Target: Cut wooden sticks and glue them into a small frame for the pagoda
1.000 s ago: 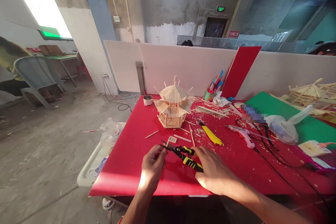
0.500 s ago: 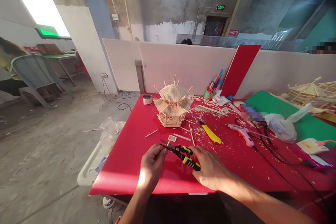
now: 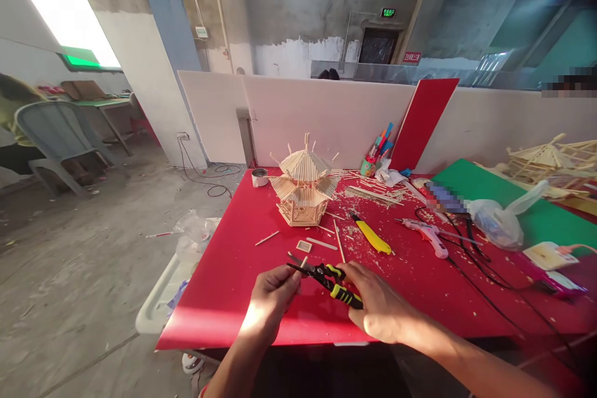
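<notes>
My left hand (image 3: 273,295) is closed in a pinch on a thin wooden stick (image 3: 305,261), whose pale end shows between the blades of a pair of shears. My right hand (image 3: 377,305) is wrapped around the black and yellow-green handles of those shears (image 3: 321,275), and the dark blades point left, slightly apart. Just beyond the blades, a small rectangular wooden frame (image 3: 304,247) lies on the red tabletop, beside a flat wooden strip (image 3: 321,243). Behind them stands a two-tiered pagoda model (image 3: 305,189) built of wooden sticks.
A yellow utility knife (image 3: 370,233) and a pink glue gun (image 3: 426,234) with its cable lie to the right. Loose sticks (image 3: 377,194) and shavings are scattered behind. A tin (image 3: 259,178) sits back left; a pen holder (image 3: 368,166) is near the white partition (image 3: 303,112).
Both hands, with the shears and stick, have shifted slightly toward me and to the right, away from the small wooden frame. The view has turned a little.
</notes>
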Tool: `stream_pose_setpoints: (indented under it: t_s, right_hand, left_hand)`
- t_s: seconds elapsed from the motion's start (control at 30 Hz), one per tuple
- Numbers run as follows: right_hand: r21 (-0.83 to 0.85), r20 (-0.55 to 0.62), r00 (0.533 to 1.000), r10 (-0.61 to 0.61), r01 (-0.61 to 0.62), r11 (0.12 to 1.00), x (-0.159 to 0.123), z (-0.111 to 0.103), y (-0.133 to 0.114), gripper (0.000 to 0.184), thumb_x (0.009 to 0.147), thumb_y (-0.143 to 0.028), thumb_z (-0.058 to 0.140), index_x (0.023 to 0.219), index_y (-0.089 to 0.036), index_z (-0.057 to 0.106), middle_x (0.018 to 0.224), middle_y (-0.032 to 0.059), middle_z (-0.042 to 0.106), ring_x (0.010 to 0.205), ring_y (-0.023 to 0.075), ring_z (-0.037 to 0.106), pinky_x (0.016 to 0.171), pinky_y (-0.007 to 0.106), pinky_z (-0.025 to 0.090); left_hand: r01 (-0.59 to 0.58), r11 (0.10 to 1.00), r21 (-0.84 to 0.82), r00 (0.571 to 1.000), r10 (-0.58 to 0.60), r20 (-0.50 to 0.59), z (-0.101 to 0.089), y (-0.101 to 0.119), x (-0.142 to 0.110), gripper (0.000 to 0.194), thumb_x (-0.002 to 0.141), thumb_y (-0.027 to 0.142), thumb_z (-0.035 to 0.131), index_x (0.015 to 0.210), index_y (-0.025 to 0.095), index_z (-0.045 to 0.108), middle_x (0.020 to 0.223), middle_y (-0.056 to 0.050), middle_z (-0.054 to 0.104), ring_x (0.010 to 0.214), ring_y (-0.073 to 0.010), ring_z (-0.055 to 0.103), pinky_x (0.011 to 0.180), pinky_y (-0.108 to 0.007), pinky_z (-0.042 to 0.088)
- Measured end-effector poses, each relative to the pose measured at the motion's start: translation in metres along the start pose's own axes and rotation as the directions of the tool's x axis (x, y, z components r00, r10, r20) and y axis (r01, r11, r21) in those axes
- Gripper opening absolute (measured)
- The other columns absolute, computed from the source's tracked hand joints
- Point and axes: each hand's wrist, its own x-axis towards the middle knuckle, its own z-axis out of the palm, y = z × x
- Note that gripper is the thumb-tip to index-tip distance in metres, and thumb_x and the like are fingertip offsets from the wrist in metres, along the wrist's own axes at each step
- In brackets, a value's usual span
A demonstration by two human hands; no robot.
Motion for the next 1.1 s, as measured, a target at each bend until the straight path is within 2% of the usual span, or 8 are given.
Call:
stream_pose_setpoints:
  t_s: [0.2, 0.47, 0.6, 0.7, 0.8, 0.87, 1.0, 1.1]
  right_hand:
    - [-0.002, -0.021, 1.000, -0.003, 0.003, 1.000, -0.005, 0.005, 0.003, 0.051, 0.064, -0.012, 0.056, 0.114, -0.022, 0.057, 0.110, 0.0067, 0.063, 0.100, 0.0220, 0.060, 0.088, 0.032, 0.046]
    - [-0.084, 0.020, 0.999, -0.041, 0.042, 0.996, -0.010, 0.000, 0.014, 0.068, 0.067, -0.014, 0.054, 0.134, -0.020, 0.048, 0.134, 0.0113, 0.054, 0.122, 0.0268, 0.051, 0.104, 0.038, 0.039]
    - [-0.080, 0.018, 1.000, -0.006, 0.007, 0.997, -0.010, 0.000, 0.010, 0.065, 0.061, -0.008, 0.056, 0.125, -0.019, 0.054, 0.117, 0.0086, 0.062, 0.107, 0.0238, 0.058, 0.092, 0.033, 0.045]
    - [-0.066, 0.022, 1.000, 0.003, -0.002, 0.998, -0.011, 0.004, 0.009, 0.061, 0.062, -0.009, 0.055, 0.122, -0.021, 0.056, 0.118, 0.0075, 0.064, 0.108, 0.0234, 0.058, 0.093, 0.033, 0.045]
    - [-0.067, 0.019, 0.999, 0.032, -0.031, 0.997, -0.014, 0.006, 0.011, 0.069, 0.063, -0.011, 0.052, 0.131, -0.018, 0.052, 0.135, 0.0123, 0.056, 0.125, 0.0276, 0.050, 0.104, 0.040, 0.039]
    - [-0.029, 0.023, 0.998, 0.050, -0.050, 0.998, -0.017, 0.004, 0.013, 0.070, 0.062, -0.010, 0.050, 0.132, -0.017, 0.052, 0.136, 0.0132, 0.056, 0.126, 0.0272, 0.050, 0.105, 0.039, 0.040]
    - [0.037, 0.022, 0.997, 0.079, -0.080, 0.996, -0.023, -0.001, 0.013, 0.053, 0.063, -0.009, 0.048, 0.112, -0.022, 0.061, 0.117, 0.0071, 0.066, 0.106, 0.0229, 0.061, 0.090, 0.031, 0.046]
    - [0.031, 0.008, 0.993, 0.115, -0.116, 0.993, -0.027, -0.003, 0.011, 0.039, 0.061, -0.009, 0.050, 0.096, -0.022, 0.061, 0.098, 0.0040, 0.069, 0.090, 0.0205, 0.061, 0.075, 0.027, 0.043]
  left_hand:
    - [0.164, 0.965, -0.202, 0.979, -0.134, 0.152, -0.002, -0.005, 0.002, 0.042, 0.062, 0.048, 0.084, 0.073, 0.010, 0.069, 0.049, 0.007, 0.040, 0.039, 0.0002, 0.019, 0.042, -0.019, 0.008]
    - [0.330, 0.883, -0.334, 0.905, -0.194, 0.380, -0.001, -0.007, 0.006, 0.038, 0.056, 0.039, 0.088, 0.068, 0.010, 0.067, 0.044, 0.005, 0.049, 0.030, 0.0020, 0.016, 0.034, -0.017, 0.003]
    - [0.372, 0.853, -0.366, 0.887, -0.211, 0.411, 0.000, -0.008, 0.005, 0.037, 0.057, 0.038, 0.089, 0.069, 0.012, 0.067, 0.044, 0.006, 0.048, 0.030, 0.0022, 0.014, 0.033, -0.016, 0.003]
    - [0.379, 0.845, -0.376, 0.890, -0.221, 0.399, 0.000, -0.009, 0.005, 0.038, 0.056, 0.039, 0.089, 0.069, 0.012, 0.065, 0.044, 0.007, 0.048, 0.030, 0.0024, 0.013, 0.033, -0.016, 0.004]
    - [0.298, 0.880, -0.370, 0.932, -0.184, 0.313, 0.000, -0.007, 0.006, 0.038, 0.059, 0.041, 0.087, 0.069, 0.012, 0.064, 0.045, 0.007, 0.048, 0.031, 0.0022, 0.015, 0.034, -0.016, 0.006]
    - [0.226, 0.912, -0.344, 0.960, -0.147, 0.239, 0.000, -0.006, 0.007, 0.037, 0.064, 0.042, 0.085, 0.072, 0.012, 0.065, 0.047, 0.007, 0.048, 0.032, 0.0017, 0.018, 0.035, -0.016, 0.007]
    - [0.141, 0.962, -0.232, 0.981, -0.105, 0.162, 0.003, -0.005, 0.008, 0.040, 0.067, 0.047, 0.081, 0.075, 0.011, 0.066, 0.047, 0.008, 0.043, 0.035, 0.0009, 0.019, 0.038, -0.018, 0.008]
    - [0.116, 0.981, -0.154, 0.986, -0.095, 0.136, 0.006, -0.007, 0.007, 0.044, 0.067, 0.052, 0.080, 0.074, 0.011, 0.065, 0.047, 0.008, 0.039, 0.038, -0.0001, 0.019, 0.040, -0.018, 0.008]
